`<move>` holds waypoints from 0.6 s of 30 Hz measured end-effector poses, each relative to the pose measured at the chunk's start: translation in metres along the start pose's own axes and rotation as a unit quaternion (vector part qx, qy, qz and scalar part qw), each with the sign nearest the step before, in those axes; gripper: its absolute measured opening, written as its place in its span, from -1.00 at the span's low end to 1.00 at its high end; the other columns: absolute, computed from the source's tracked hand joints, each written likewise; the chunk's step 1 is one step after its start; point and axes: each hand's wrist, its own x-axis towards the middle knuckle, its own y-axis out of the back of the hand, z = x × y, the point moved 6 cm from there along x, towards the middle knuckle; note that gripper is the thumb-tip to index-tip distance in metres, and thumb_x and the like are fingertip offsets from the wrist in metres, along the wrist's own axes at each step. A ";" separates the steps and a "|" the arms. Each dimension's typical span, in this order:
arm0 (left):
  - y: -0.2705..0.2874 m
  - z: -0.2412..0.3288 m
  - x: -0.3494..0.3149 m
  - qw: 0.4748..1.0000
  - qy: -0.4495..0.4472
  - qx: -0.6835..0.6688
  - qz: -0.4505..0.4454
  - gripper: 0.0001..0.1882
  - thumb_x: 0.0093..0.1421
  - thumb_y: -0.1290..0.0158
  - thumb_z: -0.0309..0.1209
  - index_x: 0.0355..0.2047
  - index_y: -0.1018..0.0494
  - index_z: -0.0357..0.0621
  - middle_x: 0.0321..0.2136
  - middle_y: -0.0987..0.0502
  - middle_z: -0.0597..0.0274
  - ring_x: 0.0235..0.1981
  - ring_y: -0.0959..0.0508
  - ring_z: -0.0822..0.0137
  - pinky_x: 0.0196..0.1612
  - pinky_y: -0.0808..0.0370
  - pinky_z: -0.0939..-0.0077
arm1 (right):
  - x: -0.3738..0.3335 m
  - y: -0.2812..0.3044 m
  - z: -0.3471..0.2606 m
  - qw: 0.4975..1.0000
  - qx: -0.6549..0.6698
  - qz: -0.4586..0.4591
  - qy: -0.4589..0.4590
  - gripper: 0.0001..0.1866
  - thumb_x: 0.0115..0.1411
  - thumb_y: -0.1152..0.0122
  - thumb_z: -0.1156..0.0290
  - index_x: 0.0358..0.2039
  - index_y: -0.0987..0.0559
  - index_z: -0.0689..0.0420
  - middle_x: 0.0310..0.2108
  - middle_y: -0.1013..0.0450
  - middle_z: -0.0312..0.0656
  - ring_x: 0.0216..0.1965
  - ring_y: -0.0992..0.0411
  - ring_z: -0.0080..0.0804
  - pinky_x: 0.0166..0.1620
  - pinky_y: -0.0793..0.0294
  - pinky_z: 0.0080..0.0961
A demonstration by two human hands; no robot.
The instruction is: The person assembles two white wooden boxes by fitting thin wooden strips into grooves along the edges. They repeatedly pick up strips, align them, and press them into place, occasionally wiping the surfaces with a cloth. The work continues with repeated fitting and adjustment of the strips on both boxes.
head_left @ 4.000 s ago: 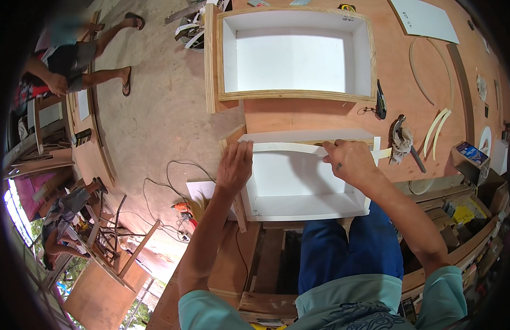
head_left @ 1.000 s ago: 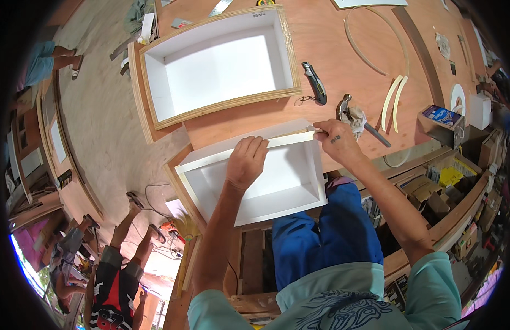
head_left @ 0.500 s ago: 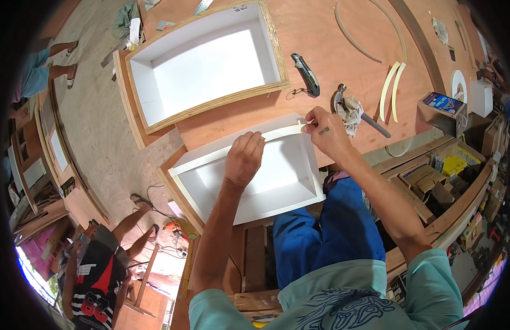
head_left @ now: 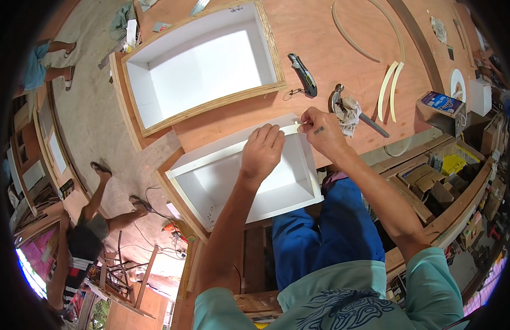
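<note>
A white open box (head_left: 285, 205) lies in front of me, its hollow facing up. Along its far rim runs a narrow white edging strip (head_left: 290, 130). My left hand (head_left: 261, 153) is bent over that rim right of its middle, fingers together on the strip; its thumb is hidden. At the far right corner my right hand (head_left: 323, 133) pinches the strip's end between thumb and forefinger. Beyond stands a larger box (head_left: 213, 106) with bare plywood edges and a white inside. A utility knife (head_left: 303, 76) lies to the right of it, touched by neither hand.
A hammer (head_left: 375, 126) with crumpled paper (head_left: 349, 115) lies right of my right hand. Past it are two pale curved strips (head_left: 388, 92) and a blue-topped carton (head_left: 442, 110). A wooden bin of scraps (head_left: 425, 179) stands at right. Another person (head_left: 90, 236) is at lower left.
My left hand has slid right along the far rim, closer to my right hand. The right hand keeps its pinch at the corner. The person at lower left has shifted position.
</note>
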 end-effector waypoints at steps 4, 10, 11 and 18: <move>-0.013 0.010 0.008 1.000 0.008 0.002 0.003 -0.83 0.02 -0.18 -0.48 -0.35 -0.52 -0.25 -0.19 -0.54 0.14 -0.16 -0.52 0.14 -0.09 -0.48 0.27 | 0.000 0.000 -0.002 1.000 0.004 -0.007 -0.012 -0.85 -0.04 -0.26 0.56 -0.41 -0.52 0.30 -0.54 -0.50 0.13 -0.43 -0.51 0.09 -0.34 -0.48 -0.18; -0.021 0.014 0.011 0.999 0.030 -0.006 0.040 -0.86 0.00 -0.18 -0.51 -0.39 -0.50 -0.25 -0.21 -0.54 0.15 -0.19 -0.52 0.15 -0.10 -0.48 0.26 | 0.003 -0.003 0.000 1.000 0.000 -0.012 -0.014 -0.86 -0.02 -0.21 0.57 -0.40 -0.51 0.30 -0.51 -0.49 0.18 -0.40 -0.50 0.13 -0.30 -0.47 -0.13; -0.021 0.015 0.012 0.998 0.034 -0.007 0.044 -0.86 0.00 -0.18 -0.52 -0.40 -0.51 -0.25 -0.22 -0.54 0.15 -0.19 -0.52 0.16 -0.11 -0.48 0.26 | 0.004 -0.004 0.002 1.000 -0.003 -0.013 -0.010 -0.86 -0.02 -0.21 0.57 -0.40 -0.51 0.30 -0.50 -0.49 0.18 -0.38 -0.50 0.13 -0.29 -0.47 -0.13; -0.021 0.016 0.013 0.999 0.016 0.002 0.051 -0.87 -0.02 -0.17 -0.54 -0.40 -0.52 -0.25 -0.25 -0.55 0.12 -0.22 -0.52 0.17 -0.13 -0.44 0.24 | 0.003 -0.005 0.001 0.998 -0.058 -0.009 0.018 -0.81 0.00 -0.15 0.49 -0.34 -0.53 0.28 -0.40 -0.51 0.18 -0.31 -0.51 0.11 -0.25 -0.48 -0.12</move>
